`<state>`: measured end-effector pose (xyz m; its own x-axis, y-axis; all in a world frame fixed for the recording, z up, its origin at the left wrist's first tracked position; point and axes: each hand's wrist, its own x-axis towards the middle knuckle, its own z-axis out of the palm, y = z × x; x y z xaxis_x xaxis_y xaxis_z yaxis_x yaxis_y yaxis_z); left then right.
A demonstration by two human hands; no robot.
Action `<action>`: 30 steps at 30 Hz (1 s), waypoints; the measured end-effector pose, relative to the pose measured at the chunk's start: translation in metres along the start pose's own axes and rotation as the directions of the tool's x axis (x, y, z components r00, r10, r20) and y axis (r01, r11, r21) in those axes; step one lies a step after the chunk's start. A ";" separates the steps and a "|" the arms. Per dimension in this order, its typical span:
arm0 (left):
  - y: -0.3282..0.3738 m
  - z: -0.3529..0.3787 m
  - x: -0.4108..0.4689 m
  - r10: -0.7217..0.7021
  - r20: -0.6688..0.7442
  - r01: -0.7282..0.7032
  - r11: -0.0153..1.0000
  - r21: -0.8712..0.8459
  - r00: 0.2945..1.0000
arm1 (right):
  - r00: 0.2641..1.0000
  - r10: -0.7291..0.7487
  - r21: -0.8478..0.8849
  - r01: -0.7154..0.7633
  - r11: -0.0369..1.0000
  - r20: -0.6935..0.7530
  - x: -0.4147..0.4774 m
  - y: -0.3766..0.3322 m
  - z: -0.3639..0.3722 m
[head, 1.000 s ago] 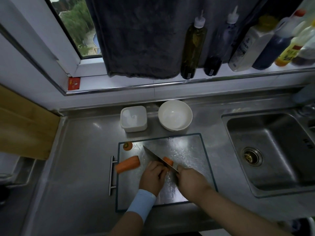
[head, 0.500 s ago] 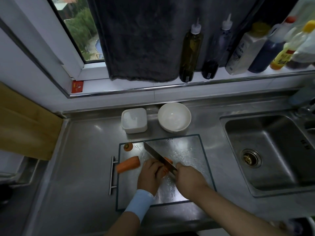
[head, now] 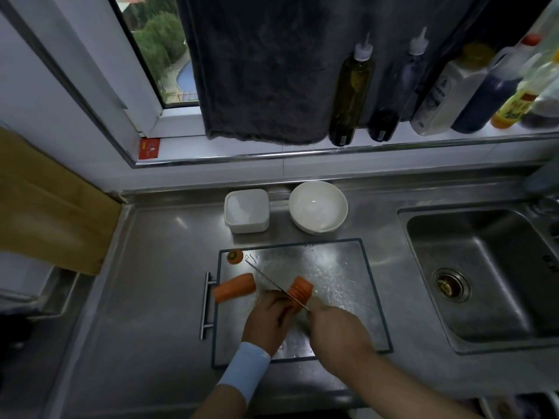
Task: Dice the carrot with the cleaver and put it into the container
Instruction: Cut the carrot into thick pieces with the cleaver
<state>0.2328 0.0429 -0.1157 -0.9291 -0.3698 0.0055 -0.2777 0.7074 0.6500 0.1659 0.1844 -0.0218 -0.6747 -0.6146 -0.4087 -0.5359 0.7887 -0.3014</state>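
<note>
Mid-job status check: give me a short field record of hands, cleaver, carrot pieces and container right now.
left hand: curled on the carrot piece, steadying it
right hand: grips the cleaver
cleaver: blade diagonal across the carrot piece, slices showing beyond it
carrot half: uncut, on the cutting board left of the blade
stem end: board's far left corner
container: behind the board, no carrot visible inside
bowl: right of the container
</note>
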 end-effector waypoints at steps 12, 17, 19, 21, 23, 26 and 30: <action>-0.003 0.000 0.000 0.070 0.009 -0.070 0.997 -0.030 0.997 | 0.992 0.101 0.006 -0.102 0.995 0.073 -0.018 -0.007 -0.004; -0.005 0.001 0.000 0.029 0.024 -0.028 0.999 -0.027 0.999 | 0.991 0.113 0.040 -0.115 0.992 0.066 -0.016 -0.011 -0.003; -0.006 0.001 0.000 0.025 0.032 -0.024 1.000 -0.020 0.999 | 0.991 0.117 0.038 -0.120 0.992 0.066 -0.015 -0.012 -0.005; -0.007 0.003 0.001 0.025 0.030 -0.024 1.000 -0.013 0.999 | 0.991 0.112 0.039 -0.115 0.993 0.077 -0.014 -0.011 -0.005; -0.009 0.004 0.001 0.021 0.030 -0.021 1.000 -0.013 0.999 | 0.991 0.103 0.038 -0.107 0.994 0.087 -0.012 -0.009 -0.007; -0.011 0.006 0.003 0.036 0.030 -0.036 0.999 -0.012 0.999 | 0.992 0.084 0.062 -0.089 0.994 0.091 -0.006 -0.003 -0.009; -0.011 0.006 0.004 0.038 0.020 -0.038 0.999 -0.012 0.999 | 0.993 0.062 0.113 -0.073 0.991 0.102 0.003 0.002 -0.015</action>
<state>0.2307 0.0373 -0.1276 -0.9436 -0.3308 0.0152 -0.2395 0.7134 0.6586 0.1553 0.1837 -0.0101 -0.6512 -0.5601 -0.5120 -0.4244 0.8281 -0.3662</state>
